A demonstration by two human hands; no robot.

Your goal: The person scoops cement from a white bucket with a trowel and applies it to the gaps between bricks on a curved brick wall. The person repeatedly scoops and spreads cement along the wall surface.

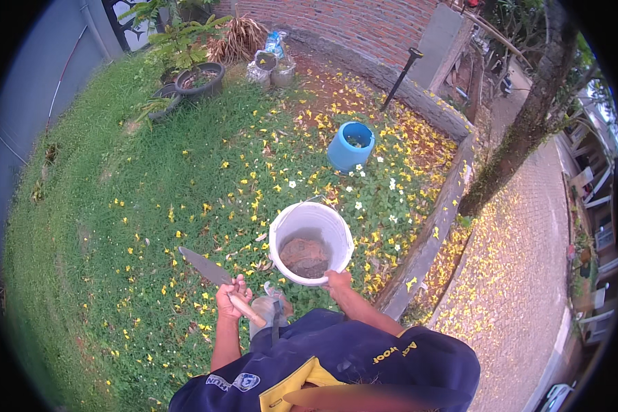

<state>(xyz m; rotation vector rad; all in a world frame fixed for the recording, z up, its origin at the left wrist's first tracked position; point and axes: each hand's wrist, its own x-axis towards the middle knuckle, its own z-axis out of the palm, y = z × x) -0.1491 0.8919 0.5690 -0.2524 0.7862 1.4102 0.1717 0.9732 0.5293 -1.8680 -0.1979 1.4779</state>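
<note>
In my left hand (233,296) is a trowel (209,268) with a long, grey, pointed blade and a wooden handle (248,312). The blade points away to the far left, over the grass. My right hand (337,279) is closed on the near right rim of a white bucket (336,237). Reddish-brown and darker soil (305,254) lies in the bottom of the bucket. A thin wire handle (312,199) rests at the bucket's far rim. The trowel is apart from the bucket.
Beyond the bucket stands a blue tub (347,154). A dark-handled tool (400,79) stands upright near the low wall (426,254). Black plant pots (209,88) and sacks (262,69) sit farther back. A tree trunk (511,151) leans beside the paved path (515,254). Yellow petals dot the grass.
</note>
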